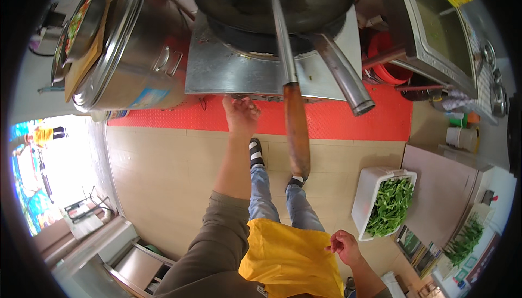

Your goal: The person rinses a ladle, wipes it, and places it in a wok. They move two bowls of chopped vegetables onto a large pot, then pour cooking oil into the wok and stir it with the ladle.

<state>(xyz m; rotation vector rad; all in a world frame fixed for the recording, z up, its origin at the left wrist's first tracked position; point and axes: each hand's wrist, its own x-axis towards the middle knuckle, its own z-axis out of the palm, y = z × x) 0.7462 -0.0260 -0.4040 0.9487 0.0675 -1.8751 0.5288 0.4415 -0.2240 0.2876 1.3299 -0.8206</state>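
Note:
My left hand (243, 112) reaches to the front edge of the stainless steel stove (240, 75), its fingertips partly hidden below that edge. Whether they grip anything there is not clear. On the burner sits a dark wok (261, 16) with a steel tube handle (346, 75) pointing towards me. A wok spatula (297, 126) rests with its blade in the wok, its wooden grip jutting out past the stove. Beside my yellow apron (289, 249) hangs my right hand (343, 245), with loosely curled fingers and nothing visible in it.
A tall lidded steel pot (151, 53) stands left of the stove, with a wooden board (91, 57) and bowls of chopped food on top. At right are a steel sink (444, 33), a red bucket (385, 69) and a white bin (365, 204) of leafy greens (389, 206). Red matting (342, 122) lies underfoot.

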